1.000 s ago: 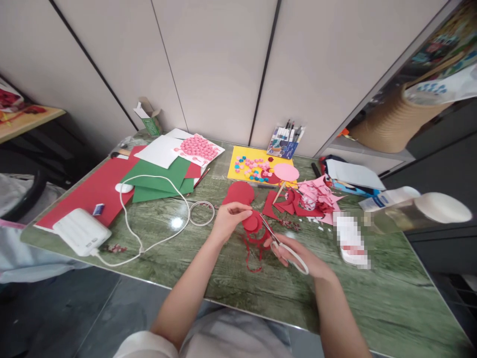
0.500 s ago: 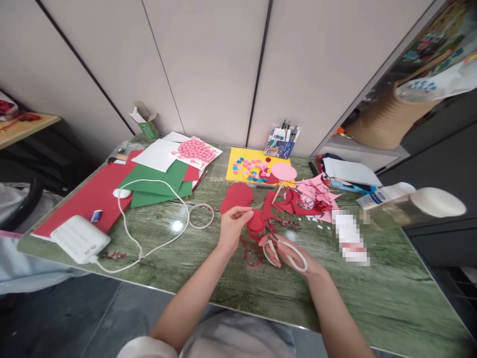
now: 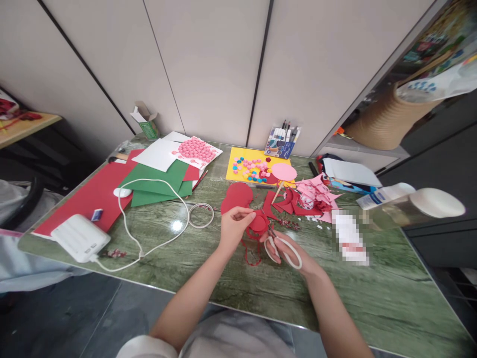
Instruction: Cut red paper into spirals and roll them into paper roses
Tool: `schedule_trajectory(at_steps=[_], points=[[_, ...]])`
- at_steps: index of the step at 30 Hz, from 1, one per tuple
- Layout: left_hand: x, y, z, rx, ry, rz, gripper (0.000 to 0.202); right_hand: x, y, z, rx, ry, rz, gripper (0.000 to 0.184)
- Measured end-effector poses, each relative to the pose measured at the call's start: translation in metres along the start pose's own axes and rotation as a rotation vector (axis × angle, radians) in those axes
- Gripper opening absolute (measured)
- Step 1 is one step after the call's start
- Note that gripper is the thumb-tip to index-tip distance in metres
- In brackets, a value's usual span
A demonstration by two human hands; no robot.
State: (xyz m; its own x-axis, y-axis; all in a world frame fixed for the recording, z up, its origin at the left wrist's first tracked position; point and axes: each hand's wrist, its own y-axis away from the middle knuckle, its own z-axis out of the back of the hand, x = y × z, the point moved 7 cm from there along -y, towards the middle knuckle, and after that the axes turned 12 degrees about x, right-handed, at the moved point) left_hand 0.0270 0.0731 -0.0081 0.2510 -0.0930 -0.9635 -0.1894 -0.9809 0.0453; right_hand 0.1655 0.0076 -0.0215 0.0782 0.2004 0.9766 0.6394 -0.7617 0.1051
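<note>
The left hand [image 3: 234, 229] pinches a red paper piece [image 3: 258, 223] at its left edge, thumb and fingers clamped together on it. The piece is flat, matte and rounded, and is held near the middle of the green, wood-grained, glossy tabletop [image 3: 238, 283]. The right hand [image 3: 286, 247] has its fingers closed around the white looped handles of metal-bladed scissors [image 3: 299, 259], the blades directed at the paper's right side. A thin, curling red strip [image 3: 253, 264] hangs below the piece.

A larger red cutout [image 3: 237, 195] with curved edges lies just beyond the left hand. Angular red offcuts [image 3: 271, 203] and crumpled pink scraps [image 3: 316, 191] lie farther right. A smooth pink oval [image 3: 283, 171] rests partly over a yellow sheet [image 3: 233, 158].

The blade tips are hard to make out; whether the blades are parted cannot be told. A white object [image 3: 350, 233] at right is pixelated and unidentifiable. Both forearms are cut off or sleeved near the lower edge.
</note>
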Motion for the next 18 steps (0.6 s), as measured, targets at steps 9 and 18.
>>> schedule_trajectory(at_steps=[9,18], points=[[-0.0001,-0.0006,0.0009,-0.014,0.026,0.005,0.018,0.0025,0.0013,0.0,-0.015,0.027,-0.01,0.03],[0.0004,-0.0022,0.0025,-0.027,0.01,0.022,0.02,0.005,0.0018,-0.0008,-0.006,0.032,-0.031,0.03]])
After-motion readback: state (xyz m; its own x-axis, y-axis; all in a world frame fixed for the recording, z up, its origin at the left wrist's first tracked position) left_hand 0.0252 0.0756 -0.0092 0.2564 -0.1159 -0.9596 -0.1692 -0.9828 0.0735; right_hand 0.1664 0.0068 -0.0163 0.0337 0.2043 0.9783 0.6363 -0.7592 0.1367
